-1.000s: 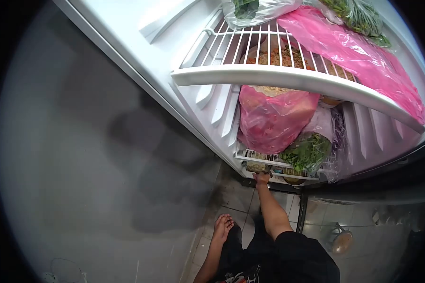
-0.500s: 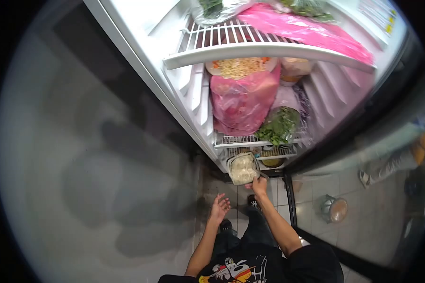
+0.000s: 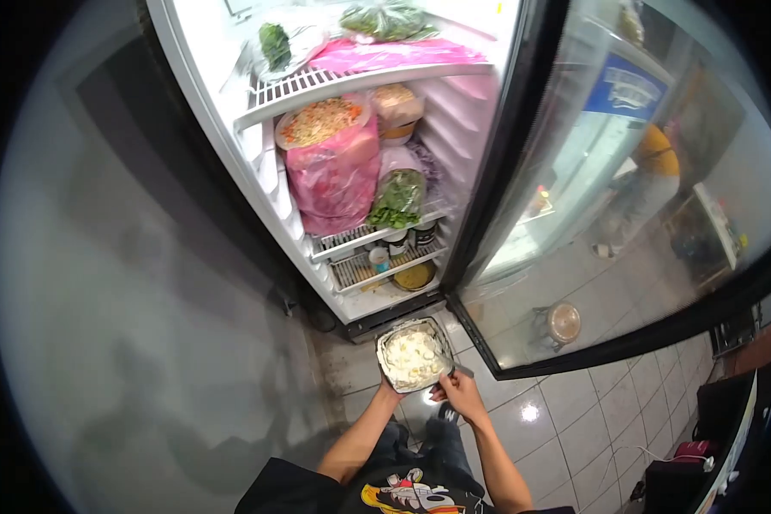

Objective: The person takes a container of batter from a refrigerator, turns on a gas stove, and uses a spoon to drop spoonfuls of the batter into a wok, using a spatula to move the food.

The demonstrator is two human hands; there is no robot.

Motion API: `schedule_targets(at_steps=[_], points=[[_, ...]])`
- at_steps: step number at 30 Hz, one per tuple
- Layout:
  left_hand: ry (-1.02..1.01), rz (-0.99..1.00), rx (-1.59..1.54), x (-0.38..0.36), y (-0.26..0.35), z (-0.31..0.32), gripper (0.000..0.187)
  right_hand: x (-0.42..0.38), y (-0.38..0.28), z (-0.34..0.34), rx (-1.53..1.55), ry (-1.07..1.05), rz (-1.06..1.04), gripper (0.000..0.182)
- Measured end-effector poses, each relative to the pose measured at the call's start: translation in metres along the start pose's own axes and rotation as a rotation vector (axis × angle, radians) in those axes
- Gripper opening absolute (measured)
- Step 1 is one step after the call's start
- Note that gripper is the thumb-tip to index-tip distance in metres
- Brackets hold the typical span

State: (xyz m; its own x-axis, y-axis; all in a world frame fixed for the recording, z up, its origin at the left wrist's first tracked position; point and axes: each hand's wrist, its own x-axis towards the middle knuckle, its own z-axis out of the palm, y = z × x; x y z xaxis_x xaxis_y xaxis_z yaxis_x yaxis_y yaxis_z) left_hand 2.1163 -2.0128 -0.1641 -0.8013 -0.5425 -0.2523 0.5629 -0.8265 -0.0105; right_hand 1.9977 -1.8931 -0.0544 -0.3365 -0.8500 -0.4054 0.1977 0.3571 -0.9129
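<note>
In front of my body is a square clear dish [image 3: 414,353] filled with a creamy white, chunky salad, some of it smeared up the sides. My left hand [image 3: 391,388] holds it at the near left corner, fingers hidden beneath. At the near right side my right hand [image 3: 461,397] grips the dish's edge, its fingers curled. A grey utensil handle [image 3: 463,371] sticks out over the rim just above those fingers.
The fridge stands open ahead, with a pink bag [image 3: 332,188], bagged greens [image 3: 400,193] and a pot [image 3: 414,275] on its shelves. Its glass door [image 3: 522,325] swings out to the right. A stool [image 3: 560,324] and a person [image 3: 647,184] show through the glass. A grey wall [image 3: 188,325] runs along the left.
The dish has come down and away from the fridge, closer to my body. My left hand, empty and apart before, now holds it too. My view has turned right.
</note>
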Motion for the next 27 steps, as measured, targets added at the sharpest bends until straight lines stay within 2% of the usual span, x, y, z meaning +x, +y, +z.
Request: schedule_targets(at_steps=[2, 3, 4, 5, 6, 7, 9, 10, 12, 13, 14, 16, 19, 22, 24, 26, 27], points=[[-0.076, -0.068, -0.060, -0.002, -0.016, 0.008, 0.062, -0.027, -0.003, -0.043, -0.175, -0.255, -0.048, 0.026], [-0.051, -0.057, -0.030, -0.007, -0.024, 0.017, 0.064, -0.039, -0.011, -0.070, -0.488, -0.194, -0.090, 0.029], [-0.021, -0.039, -0.002, -0.013, -0.032, 0.026, 0.065, -0.055, -0.019, -0.093, -0.576, 0.133, -0.350, 0.035], [-0.093, -0.043, -0.025, -0.018, -0.039, 0.036, 0.066, -0.071, -0.039, -0.114, -0.647, 0.460, -0.611, 0.042], [-0.092, -0.029, -0.030, -0.024, -0.048, 0.036, 0.066, -0.078, -0.048, -0.144, -0.668, 0.744, -0.603, 0.050], [-0.056, -0.005, -0.024, -0.031, -0.054, 0.033, 0.066, -0.085, -0.059, -0.175, -0.598, 0.930, -0.784, 0.051], [-0.050, 0.066, -0.001, -0.041, -0.067, 0.046, 0.064, -0.101, -0.077, -0.226, -0.465, 1.189, -0.722, 0.059], [-0.065, 0.085, 0.000, -0.042, -0.073, 0.048, 0.064, -0.103, -0.087, -0.242, -0.459, 1.176, -0.744, 0.059], [-0.049, 0.113, -0.026, -0.054, -0.090, 0.044, 0.062, -0.110, -0.108, -0.261, -0.432, 1.306, -0.722, 0.066], [-0.034, 0.139, -0.020, -0.060, -0.096, 0.044, 0.058, -0.110, -0.108, -0.277, -0.458, 1.073, -0.693, 0.067], [-0.039, 0.164, -0.017, -0.065, -0.098, 0.046, 0.058, -0.102, -0.105, -0.283, -0.449, 1.051, -0.707, 0.067], [-0.027, 0.186, -0.077, -0.079, -0.108, 0.048, 0.056, -0.094, -0.097, -0.287, -0.115, 0.681, -0.702, 0.060], [-0.037, 0.229, -0.041, -0.103, -0.117, 0.071, 0.055, -0.100, -0.094, -0.288, -0.078, 0.559, -0.760, 0.056], [-0.058, 0.268, -0.033, -0.127, -0.116, 0.056, 0.055, -0.121, -0.102, -0.269, -0.087, 0.402, -0.760, 0.052], [-0.035, 0.267, -0.056, -0.139, -0.113, 0.038, 0.055, -0.135, -0.110, -0.251, -0.160, 0.248, -0.634, 0.047], [-0.021, 0.294, -0.092, -0.152, -0.105, 0.028, 0.055, -0.132, -0.117, -0.235, -0.210, 0.022, -0.697, 0.044], [-0.054, 0.307, -0.091, -0.160, -0.101, 0.032, 0.053, -0.120, -0.106, -0.232, -0.329, 0.036, -0.701, 0.044]])
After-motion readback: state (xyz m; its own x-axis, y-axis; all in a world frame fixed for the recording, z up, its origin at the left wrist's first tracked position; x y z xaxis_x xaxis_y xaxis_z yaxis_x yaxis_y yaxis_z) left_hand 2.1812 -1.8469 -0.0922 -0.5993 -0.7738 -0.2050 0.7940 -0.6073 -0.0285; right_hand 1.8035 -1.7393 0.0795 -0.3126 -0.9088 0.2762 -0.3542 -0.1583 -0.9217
